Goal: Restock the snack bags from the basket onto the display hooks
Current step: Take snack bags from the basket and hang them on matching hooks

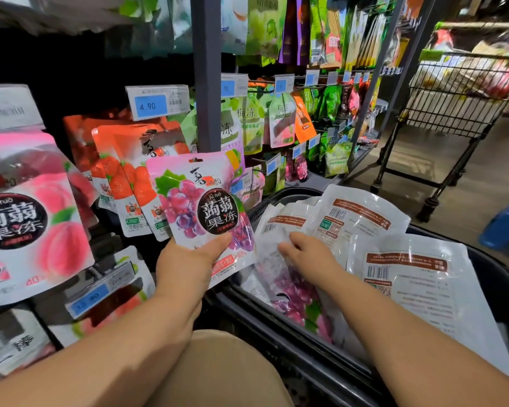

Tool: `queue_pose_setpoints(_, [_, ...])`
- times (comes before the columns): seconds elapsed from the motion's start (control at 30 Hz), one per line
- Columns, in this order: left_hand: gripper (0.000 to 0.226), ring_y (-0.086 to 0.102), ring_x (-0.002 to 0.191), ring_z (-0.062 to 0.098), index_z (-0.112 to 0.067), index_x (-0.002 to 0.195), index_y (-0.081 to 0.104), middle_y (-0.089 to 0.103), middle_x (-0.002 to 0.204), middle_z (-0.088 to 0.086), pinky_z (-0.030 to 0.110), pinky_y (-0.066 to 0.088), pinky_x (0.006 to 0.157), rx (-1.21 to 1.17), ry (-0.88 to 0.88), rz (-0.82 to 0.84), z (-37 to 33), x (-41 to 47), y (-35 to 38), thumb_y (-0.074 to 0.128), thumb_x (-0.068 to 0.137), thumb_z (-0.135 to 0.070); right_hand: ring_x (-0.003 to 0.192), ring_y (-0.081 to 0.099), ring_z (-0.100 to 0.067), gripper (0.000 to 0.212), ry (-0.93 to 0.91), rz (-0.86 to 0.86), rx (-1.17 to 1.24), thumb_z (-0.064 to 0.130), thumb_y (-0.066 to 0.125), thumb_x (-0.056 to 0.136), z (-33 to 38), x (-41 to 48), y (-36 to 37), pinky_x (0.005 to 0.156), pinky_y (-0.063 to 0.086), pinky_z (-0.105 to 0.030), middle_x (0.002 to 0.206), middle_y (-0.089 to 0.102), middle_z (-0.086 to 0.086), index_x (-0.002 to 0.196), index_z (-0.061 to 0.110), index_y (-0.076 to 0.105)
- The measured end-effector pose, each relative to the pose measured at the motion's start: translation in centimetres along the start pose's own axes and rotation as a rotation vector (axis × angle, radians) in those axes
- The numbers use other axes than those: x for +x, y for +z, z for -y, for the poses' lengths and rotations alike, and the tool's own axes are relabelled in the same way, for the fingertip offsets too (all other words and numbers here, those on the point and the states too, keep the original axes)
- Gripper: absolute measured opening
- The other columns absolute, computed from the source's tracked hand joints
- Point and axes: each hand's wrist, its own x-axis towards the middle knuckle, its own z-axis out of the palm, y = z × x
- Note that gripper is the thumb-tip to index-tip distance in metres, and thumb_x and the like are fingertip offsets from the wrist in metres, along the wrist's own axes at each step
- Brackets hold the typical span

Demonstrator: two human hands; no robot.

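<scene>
My left hand (185,268) grips a purple grape jelly bag (197,198) by its bottom edge, thumb on the front, holding it upright in front of the display. My right hand (309,254) reaches into the dark basket (276,324) and its fingers pinch another bag (272,245) lying there. Several more snack bags (409,274) lie in the basket, most of them white back side up. One grape bag (294,292) lies face up under my right wrist.
Orange strawberry bags (124,177) and pink peach bags (39,218) hang on hooks at the left, with price tags (156,104) above. A grey upright post (207,71) divides the racks. A wire shopping trolley (453,107) stands at the right on the floor.
</scene>
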Motion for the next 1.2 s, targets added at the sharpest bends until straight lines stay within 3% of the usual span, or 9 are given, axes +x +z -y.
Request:
queue_pose_setpoints(0.2, [0.031,0.07,0.093,0.017,-0.024,0.099,0.071,0.075,0.096,-0.005,0.029,0.051,0.085,0.017,0.016,0.012,0.3,0.1,-0.1,0.084,0.075,-0.011,0.071,0.042,-0.018,0.032,-0.042,-0.284,0.396,0.029,0.049,0.102,0.1,-0.9,-2.9,0.064,0.032,-0.033,0.074,0.043,-0.003,0.075,0.014,0.041])
queue_pose_setpoints(0.33, [0.03,0.071,0.093,0.023,-0.018,0.101,0.072,0.077,0.094,0.0,0.043,0.055,0.093,0.048,-0.003,0.019,0.4,0.2,0.0,0.084,0.074,-0.01,0.08,0.055,-0.032,0.038,-0.064,-0.391,0.501,0.036,0.049,0.102,-0.2,-1.0,-4.9,0.076,0.048,-0.047,0.085,0.056,-0.016,0.093,0.0,0.05])
queue_pose_setpoints(0.4, [0.029,0.072,0.092,0.023,-0.018,0.099,0.073,0.077,0.092,-0.001,0.046,0.054,0.095,0.069,0.003,0.026,0.4,0.1,0.0,0.085,0.073,-0.012,0.077,0.055,-0.026,0.031,-0.071,-0.448,0.583,0.034,0.05,0.102,-0.3,-1.3,-6.0,0.072,0.047,-0.043,0.082,0.056,-0.01,0.091,0.005,0.054])
queue_pose_setpoints(0.47, [0.029,0.072,0.092,0.022,-0.019,0.098,0.073,0.077,0.091,-0.003,0.047,0.053,0.095,0.08,0.001,0.041,0.4,0.0,0.0,0.086,0.072,-0.014,0.078,0.061,-0.023,0.024,-0.071,-0.479,0.696,0.033,0.052,0.101,-0.4,-1.4,-6.9,0.073,0.049,-0.04,0.08,0.062,-0.005,0.081,0.023,0.062])
queue_pose_setpoints(0.53, [0.033,0.072,0.094,0.021,-0.02,0.101,0.073,0.077,0.092,-0.005,0.047,0.053,0.096,0.077,-0.012,0.063,0.3,-0.1,0.1,0.087,0.072,-0.015,0.083,0.068,-0.027,0.022,-0.066,-0.464,0.806,0.034,0.052,0.102,-0.4,-1.8,-7.5,0.076,0.055,-0.043,0.087,0.07,-0.009,0.082,0.028,0.061])
queue_pose_setpoints(0.77, [0.039,0.072,0.098,0.022,-0.018,0.11,0.071,0.077,0.099,-0.001,0.042,0.053,0.096,-0.036,-0.069,0.171,0.0,-0.6,0.5,0.082,0.075,-0.007,0.064,0.069,-0.013,0.018,-0.059,-0.282,1.013,0.024,0.051,0.101,0.2,-2.3,-8.1,0.054,0.054,-0.026,0.074,0.072,-0.002,0.089,0.014,0.06])
queue_pose_setpoints(0.9, [0.034,0.072,0.099,0.021,-0.016,0.112,0.071,0.077,0.103,0.002,0.036,0.053,0.092,-0.1,-0.099,0.24,-0.4,-0.9,0.7,0.078,0.078,-0.01,0.068,0.067,-0.016,0.017,-0.096,-0.149,0.987,0.027,0.057,0.093,0.8,-2.6,-7.3,0.062,0.054,-0.029,0.078,0.071,-0.005,0.091,0.011,0.062])
queue_pose_setpoints(1.1, [0.037,0.073,0.094,0.013,-0.015,0.108,0.071,0.077,0.099,-0.002,0.019,0.053,0.076,-0.146,-0.091,0.261,-1.1,-1.4,1.4,0.076,0.073,-0.027,0.058,0.06,-0.01,0.02,-0.141,-0.051,0.908,0.02,0.054,0.097,2.1,-3.2,-5.8,0.057,0.048,-0.024,0.066,0.066,0.001,0.079,0.012,0.057])
queue_pose_setpoints(1.2, [0.051,0.072,0.099,0.022,-0.016,0.108,0.071,0.077,0.101,0.003,0.038,0.053,0.092,-0.182,-0.142,0.289,-1.4,-1.4,1.6,0.08,0.062,-0.035,0.059,0.058,-0.011,0.022,-0.136,-0.048,0.903,0.022,0.055,0.096,2.4,-3.4,-5.9,0.058,0.046,-0.027,0.065,0.064,0.001,0.076,0.014,0.057])
